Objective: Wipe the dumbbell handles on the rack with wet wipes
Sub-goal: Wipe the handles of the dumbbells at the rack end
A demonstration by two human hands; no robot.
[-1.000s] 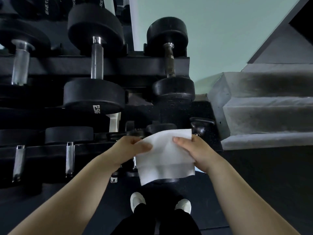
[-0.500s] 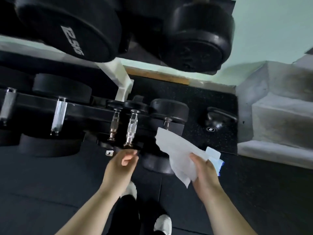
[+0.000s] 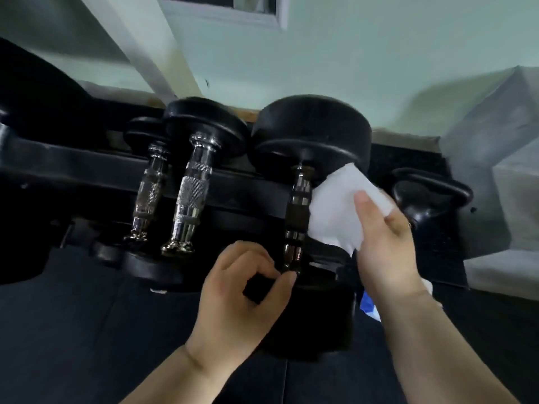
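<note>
wipe: white wet wipe (image 3: 335, 208), left edge against the right side of the dark dumbbell handle (image 3: 297, 217)
handle: last one at the right end of the rack (image 3: 87, 167)
right hand (image 3: 385, 243): pinches the wipe, thumb on top
left hand (image 3: 242, 293): fingers curled, index tip at the handle's lower end; grip can't tell
packet (image 3: 369, 304): blue-white, under the right wrist, contents hidden
left side: two chrome handles (image 3: 192, 193), close together
right side: kettlebell (image 3: 428, 196) on the floor just beside, grey steps (image 3: 495, 170) beyond
</note>
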